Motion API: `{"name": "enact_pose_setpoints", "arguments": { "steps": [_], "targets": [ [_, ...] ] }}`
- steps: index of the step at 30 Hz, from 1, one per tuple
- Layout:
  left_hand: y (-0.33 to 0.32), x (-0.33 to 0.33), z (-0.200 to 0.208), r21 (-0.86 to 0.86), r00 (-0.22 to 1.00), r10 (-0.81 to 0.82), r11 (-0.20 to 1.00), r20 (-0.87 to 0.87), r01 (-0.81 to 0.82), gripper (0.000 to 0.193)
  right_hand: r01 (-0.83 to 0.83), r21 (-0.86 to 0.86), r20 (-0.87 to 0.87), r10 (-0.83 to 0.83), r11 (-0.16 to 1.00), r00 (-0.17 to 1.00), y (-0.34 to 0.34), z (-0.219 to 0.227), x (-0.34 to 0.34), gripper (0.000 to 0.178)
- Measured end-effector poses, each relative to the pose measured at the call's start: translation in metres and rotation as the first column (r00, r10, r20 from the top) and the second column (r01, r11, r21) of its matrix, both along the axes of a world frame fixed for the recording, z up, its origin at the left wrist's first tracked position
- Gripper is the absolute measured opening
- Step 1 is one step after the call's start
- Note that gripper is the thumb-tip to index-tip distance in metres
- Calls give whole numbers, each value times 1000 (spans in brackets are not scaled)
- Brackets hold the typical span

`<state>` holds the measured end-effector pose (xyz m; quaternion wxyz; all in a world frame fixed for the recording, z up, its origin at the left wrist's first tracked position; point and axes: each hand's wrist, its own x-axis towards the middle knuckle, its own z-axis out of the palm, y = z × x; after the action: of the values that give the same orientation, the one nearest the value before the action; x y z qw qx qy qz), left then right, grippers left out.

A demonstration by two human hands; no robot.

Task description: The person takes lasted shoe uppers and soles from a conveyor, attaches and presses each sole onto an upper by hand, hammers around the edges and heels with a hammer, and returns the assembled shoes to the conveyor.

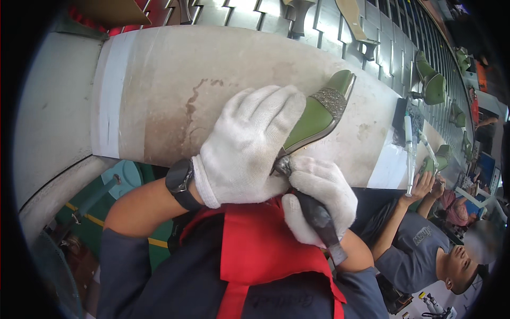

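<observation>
A green shoe (311, 125) with a glittery grey band near its toe lies on the worktable (175, 80), toe pointing up and right. My left hand (249, 138), in a white knitted glove, spreads over its rear part and presses it; the fingers look closed around its side. My right hand (324, 186), gloved too, wraps round a dark, long-bodied hand tool (319, 218). The grey front end of that tool sits at the shoe's heel end, close to my left hand. Its narrower back end points down and right. Exactly what kind of tool it is I cannot make out.
Along the far side runs a metal slatted conveyor (319, 32) carrying lasts and green heeled shoes (434, 87). To the right, a co-worker's hands (422, 186) handle another green shoe (438, 159). A white tube-like rod (409, 154) stands between. A turquoise stool (123, 178) is under the table's left side.
</observation>
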<state>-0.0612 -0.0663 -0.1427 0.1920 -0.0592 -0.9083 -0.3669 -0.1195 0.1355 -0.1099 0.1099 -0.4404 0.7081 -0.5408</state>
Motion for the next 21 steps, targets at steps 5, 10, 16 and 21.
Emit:
{"name": "enact_pose_setpoints", "arguments": {
  "steps": [5, 10, 16, 21],
  "targets": [
    [1, -12, 14, -138, 995, 10, 990, 103, 4, 99, -76, -53, 167, 84, 996, 982, 16, -4, -26, 38],
    [-1, -51, 35, -286, 882, 49, 953, 469, 100, 90, 255, 3, 574, -210, 967, 792, 67, -27, -62, 26],
    [-13, -34, 61, -108, 990, 136, 984, -31, -139, 104, 476, -42, 679, -325, 878, 659, 82, -28, -47, 19],
    [1, -22, 110, 442, 948, 20, 887, -319, 130, 95, 407, 23, 652, -322, 913, 686, 68, -9, -40, 19]
  ]
}}
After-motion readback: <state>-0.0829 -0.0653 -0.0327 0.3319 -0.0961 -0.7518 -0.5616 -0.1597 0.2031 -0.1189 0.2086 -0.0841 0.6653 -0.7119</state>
